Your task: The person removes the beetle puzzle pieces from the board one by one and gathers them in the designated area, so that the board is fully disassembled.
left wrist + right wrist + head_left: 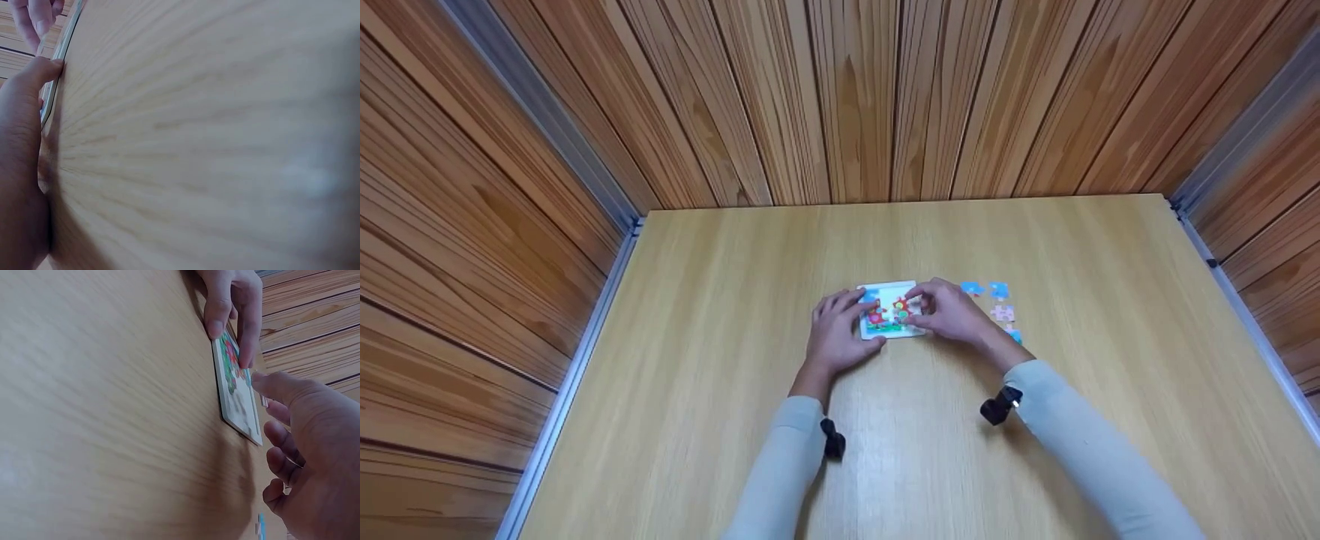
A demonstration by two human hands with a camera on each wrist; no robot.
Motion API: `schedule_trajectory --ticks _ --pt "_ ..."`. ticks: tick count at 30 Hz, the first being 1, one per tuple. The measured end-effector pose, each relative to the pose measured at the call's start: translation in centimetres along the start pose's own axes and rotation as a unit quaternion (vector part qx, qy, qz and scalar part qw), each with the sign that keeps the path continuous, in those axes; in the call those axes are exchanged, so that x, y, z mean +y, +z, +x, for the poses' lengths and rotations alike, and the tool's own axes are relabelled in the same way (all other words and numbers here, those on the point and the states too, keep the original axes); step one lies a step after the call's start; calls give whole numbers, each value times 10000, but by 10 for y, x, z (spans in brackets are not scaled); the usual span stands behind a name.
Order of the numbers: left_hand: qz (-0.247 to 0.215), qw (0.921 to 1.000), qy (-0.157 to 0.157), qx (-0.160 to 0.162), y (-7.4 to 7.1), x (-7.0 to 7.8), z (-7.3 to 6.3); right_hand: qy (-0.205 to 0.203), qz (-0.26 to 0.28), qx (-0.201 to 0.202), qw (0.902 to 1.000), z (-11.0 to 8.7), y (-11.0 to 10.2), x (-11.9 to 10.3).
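A white-framed jigsaw puzzle board [891, 335] lies flat on the table, partly filled with colourful pieces. My left hand [838, 336] holds its left side, the thumb at the near edge and a finger reaching over the picture. My right hand [952, 311] is over the board's right side. Between its thumb and index finger it pinches a small puzzle piece [264, 401], seen nearly edge-on in the right wrist view. White base [243, 410] shows in the part of the board nearest the right hand. The left hand's other fingertips are partly hidden.
Several loose pieces lie right of the board, among them a blue piece [999, 290] and a pink one [1003, 313]; the right hand partly covers this group. Wood-plank walls [855, 97] rise behind and beside the wooden table [720, 300].
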State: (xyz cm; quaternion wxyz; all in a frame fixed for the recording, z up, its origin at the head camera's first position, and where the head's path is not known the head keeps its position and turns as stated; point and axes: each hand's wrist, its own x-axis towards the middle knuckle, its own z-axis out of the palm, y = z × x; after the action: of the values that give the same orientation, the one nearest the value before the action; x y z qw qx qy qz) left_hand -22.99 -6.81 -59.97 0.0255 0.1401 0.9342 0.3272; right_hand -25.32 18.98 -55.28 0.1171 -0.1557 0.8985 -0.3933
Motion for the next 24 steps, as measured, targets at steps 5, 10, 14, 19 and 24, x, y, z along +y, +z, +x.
schedule_trajectory --ticks 5,10,14,19,24 --pt "17 10000 -43 -43 0 0 0 37 -123 145 9998 -5 -10 5" --pt "10 10000 -12 -3 0 1 -1 215 -108 232 9994 -13 -21 12" --pt "41 10000 -33 4 0 1 -2 260 -136 281 9992 -19 -30 18" --pt "5 10000 18 8 1 0 -3 232 -215 400 9987 -29 -41 27" --pt "-57 9999 87 38 0 -1 -1 224 -275 520 9980 -38 -52 36"
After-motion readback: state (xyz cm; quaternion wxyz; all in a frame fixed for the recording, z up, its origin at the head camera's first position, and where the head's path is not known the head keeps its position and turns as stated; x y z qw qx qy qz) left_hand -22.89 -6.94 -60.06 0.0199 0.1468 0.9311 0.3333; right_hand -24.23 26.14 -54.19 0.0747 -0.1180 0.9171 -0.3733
